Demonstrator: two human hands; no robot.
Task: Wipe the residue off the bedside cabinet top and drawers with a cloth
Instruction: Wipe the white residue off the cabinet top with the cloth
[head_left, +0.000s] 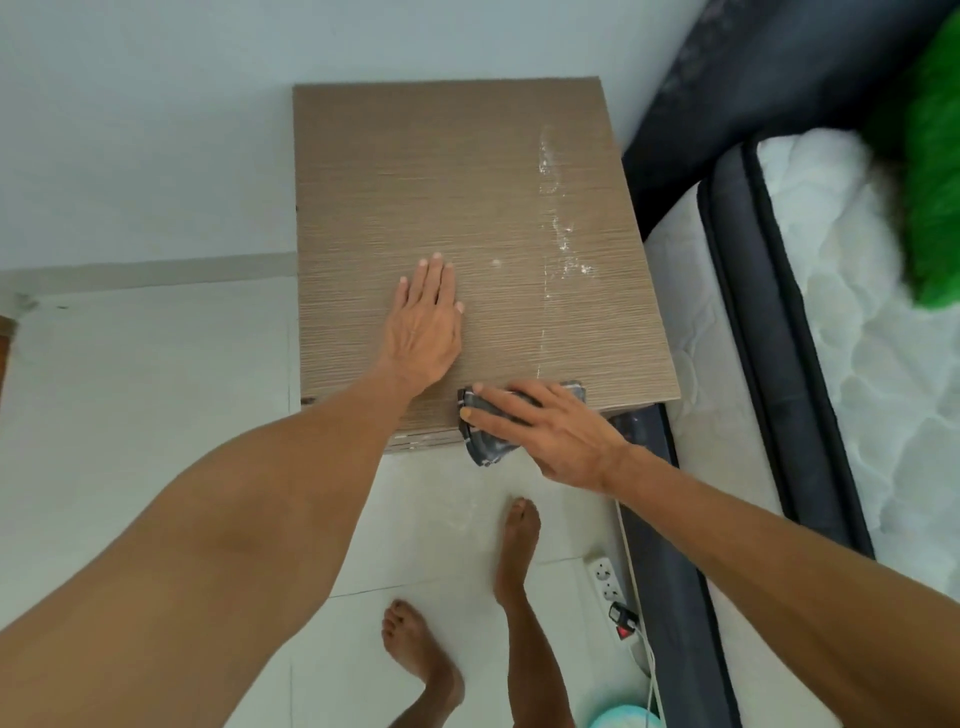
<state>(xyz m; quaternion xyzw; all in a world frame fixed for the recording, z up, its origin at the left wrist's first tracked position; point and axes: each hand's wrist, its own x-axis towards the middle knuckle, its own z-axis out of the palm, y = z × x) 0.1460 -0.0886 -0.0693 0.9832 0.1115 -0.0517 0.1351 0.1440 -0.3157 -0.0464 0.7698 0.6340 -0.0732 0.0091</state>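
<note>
We press our left hand (423, 325) flat, fingers spread, on the wood-grain bedside cabinet top (415, 171), while our right hand (545, 431) pins the dark cloth (483, 447) at its front edge — fingers splayed over it. White residue (558, 208) streaks the top's right side, beside the mattress (831, 312); a power strip (610, 587) lies on the pale tiled floor (156, 364).

Cloth (488, 441) mostly hidden under right hand (550, 431); cabinet drawers out of sight; green thing (935, 171) blurred, cut by frame edge.
</note>
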